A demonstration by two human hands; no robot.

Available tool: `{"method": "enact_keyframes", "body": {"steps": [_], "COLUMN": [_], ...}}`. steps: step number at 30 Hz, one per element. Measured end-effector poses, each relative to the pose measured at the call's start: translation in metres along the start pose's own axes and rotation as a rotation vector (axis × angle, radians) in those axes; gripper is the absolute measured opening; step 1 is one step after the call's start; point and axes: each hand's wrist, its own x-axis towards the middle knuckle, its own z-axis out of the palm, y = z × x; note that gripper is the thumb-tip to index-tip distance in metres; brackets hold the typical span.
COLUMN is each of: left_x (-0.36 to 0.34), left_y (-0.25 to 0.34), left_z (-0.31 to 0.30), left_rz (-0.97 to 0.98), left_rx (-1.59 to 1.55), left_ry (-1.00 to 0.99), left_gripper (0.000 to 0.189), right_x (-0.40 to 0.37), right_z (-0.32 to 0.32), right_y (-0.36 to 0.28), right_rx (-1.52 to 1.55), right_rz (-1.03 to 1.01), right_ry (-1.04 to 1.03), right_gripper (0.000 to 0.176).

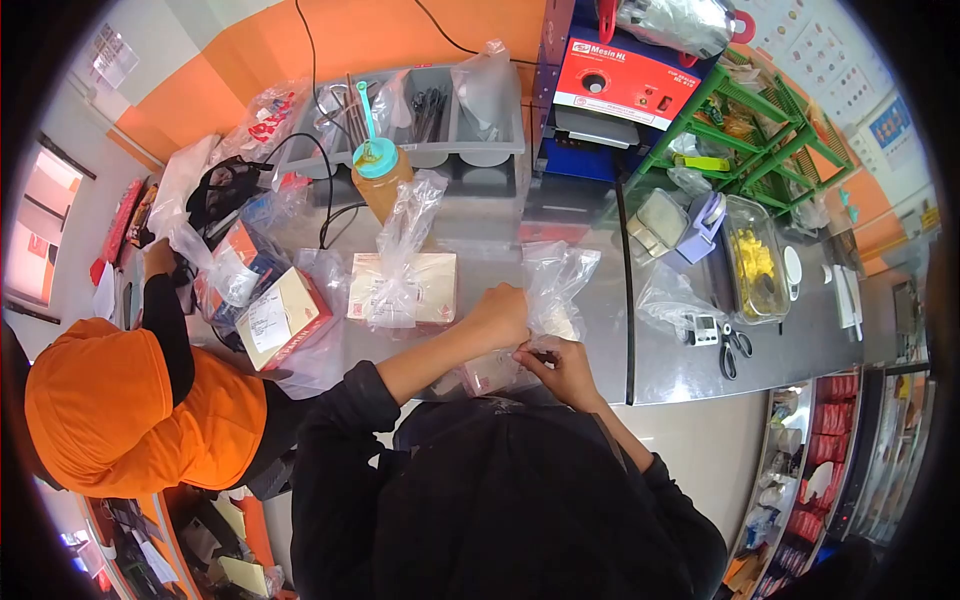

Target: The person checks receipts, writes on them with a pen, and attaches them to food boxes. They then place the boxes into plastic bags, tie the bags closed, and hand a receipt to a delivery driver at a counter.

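Note:
My left hand (499, 317) is closed above the front part of the steel table, with its fingertips largely hidden. Just below and to its right, my right hand (563, 372) pinches the edge of clear plastic. A small transparent plastic-wrapped pack (490, 374) with a pinkish label lies under my hands, near the table's front edge. Right behind them rises a crumpled clear plastic bag (562, 285). To the left stands a cream carton (425, 285) with a printed label, and a clear bag (408, 240) lies over it.
A co-worker in an orange head cover (100, 400) stands at left beside another carton (275, 320). Behind are a sauce jar (378, 185), a grey cutlery tray (485, 140) and a red sealing machine (625, 85). Scissors (733, 350) and a container of yellow pieces (755, 262) lie right.

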Motion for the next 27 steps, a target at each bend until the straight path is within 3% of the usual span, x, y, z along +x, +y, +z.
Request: {"method": "enact_keyframes", "body": {"steps": [9, 18, 21, 24, 27], "left_x": [0.000, -0.006, -0.007, -0.004, -0.005], "left_y": [-0.005, -0.002, -0.008, -0.016, -0.017], "left_z": [0.006, -0.003, -0.001, 0.014, 0.021], "left_rz": [0.007, 0.000, -0.024, -0.030, -0.012], "left_rx": [-0.003, -0.057, -0.157, -0.213, -0.277], "left_ry": [0.051, 0.045, 0.045, 0.075, 0.118], "left_gripper": [0.038, 0.039, 0.038, 0.034, 0.032], "right_x": [0.002, -0.003, -0.004, -0.004, -0.003], "right_z": [-0.001, 0.016, 0.021, 0.014, 0.013], "right_y": [-0.004, -0.010, -0.003, -0.024, -0.016], "right_rx": [0.028, -0.222, 0.024, -0.140, -0.448], "right_rz": [-0.032, 0.080, 0.022, 0.052, -0.062], "right_ry": [-0.019, 0.236, 0.290, 0.147, 0.059], "right_gripper": [0.013, 0.017, 0.022, 0.017, 0.009]}}
